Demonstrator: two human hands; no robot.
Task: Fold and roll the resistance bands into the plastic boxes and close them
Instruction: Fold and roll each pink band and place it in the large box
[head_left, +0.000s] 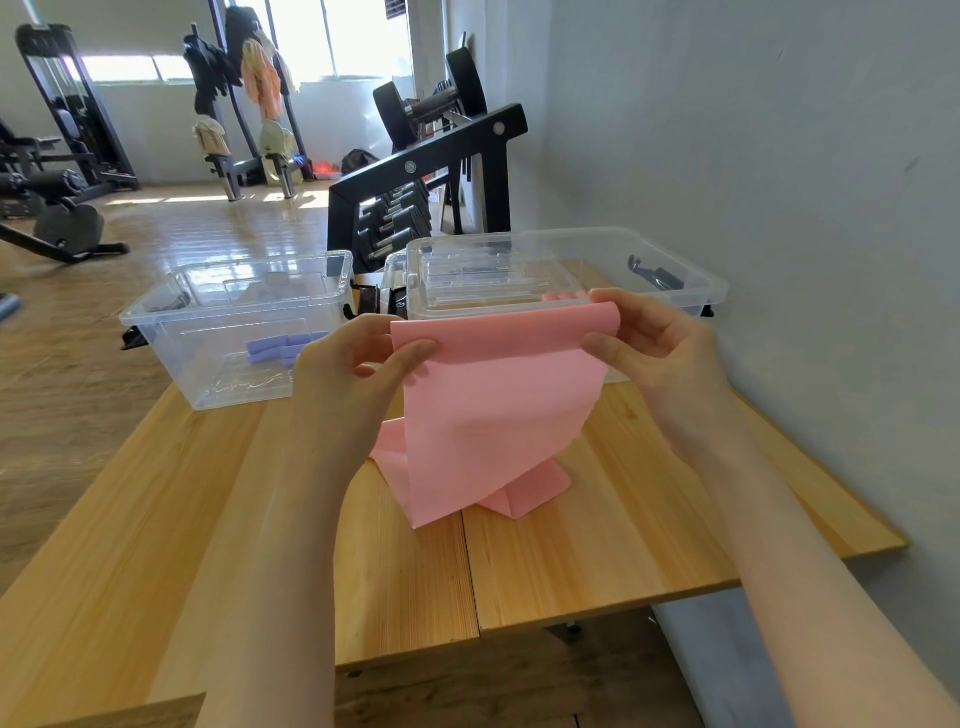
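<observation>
No legible txt, labels, brands or nos. anywhere in view.

Left hand (358, 358) and right hand (654, 338) raised, level, fingers (415, 353) pinched, forearms extended.

front: bare wooden table (597, 545) open to a hand | behind: two clear boxes (234, 332) (566, 275) block the far edge | right: wall (779, 208) close beside | middle: pink band (483, 415) hangs down

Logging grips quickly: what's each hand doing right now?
Left hand: pinches the pink band at its top left corner.
Right hand: grips the pink band's top right corner.
</observation>
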